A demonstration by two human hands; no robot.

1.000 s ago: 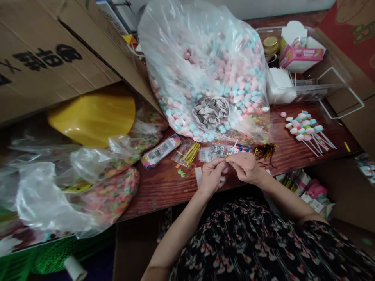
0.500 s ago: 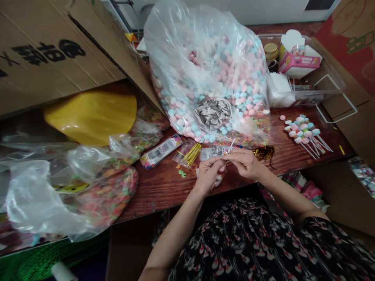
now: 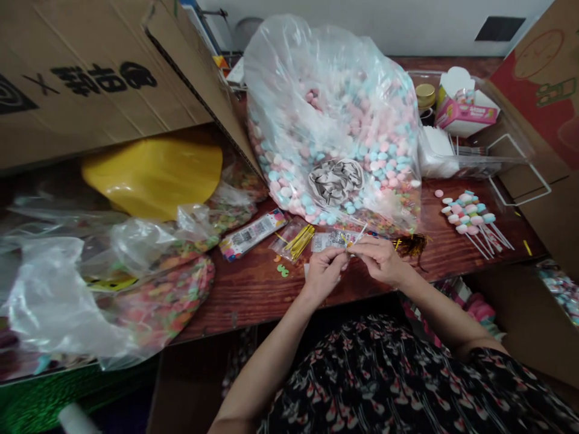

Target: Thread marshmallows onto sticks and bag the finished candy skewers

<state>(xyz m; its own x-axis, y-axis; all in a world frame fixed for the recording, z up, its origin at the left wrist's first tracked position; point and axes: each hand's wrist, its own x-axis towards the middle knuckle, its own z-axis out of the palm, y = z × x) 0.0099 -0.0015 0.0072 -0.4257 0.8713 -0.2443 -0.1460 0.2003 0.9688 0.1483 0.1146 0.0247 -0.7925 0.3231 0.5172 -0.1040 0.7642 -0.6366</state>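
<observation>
Both hands meet at the table's front edge around a white stick (image 3: 363, 230) that pokes up between them. My left hand (image 3: 324, 271) is closed in a pinch at the stick's lower part; the candy skewer's body is hidden behind the fingers. My right hand (image 3: 379, 258) pinches at the same spot, where a thin gold twist tie (image 3: 344, 239) shows beside the fingertips. More gold twist ties (image 3: 300, 242) lie in a small clear bag to the left. Printed labels (image 3: 329, 241) lie just beyond the hands. Finished-looking marshmallow skewers (image 3: 470, 214) are piled at the right.
A large clear bag of pastel marshmallows (image 3: 335, 120) fills the table's back, a grey scrunched band (image 3: 337, 181) on it. Bags of gummy candy (image 3: 167, 295) and a cardboard box (image 3: 90, 78) stand left. A clear bin (image 3: 515, 144) holds a pink carton (image 3: 468, 114).
The hands have stayed together, fingers shifting at the stick. A gold twist tie now shows between them, and the marshmallows seen under the hands are hidden. The camera view has shifted slightly.
</observation>
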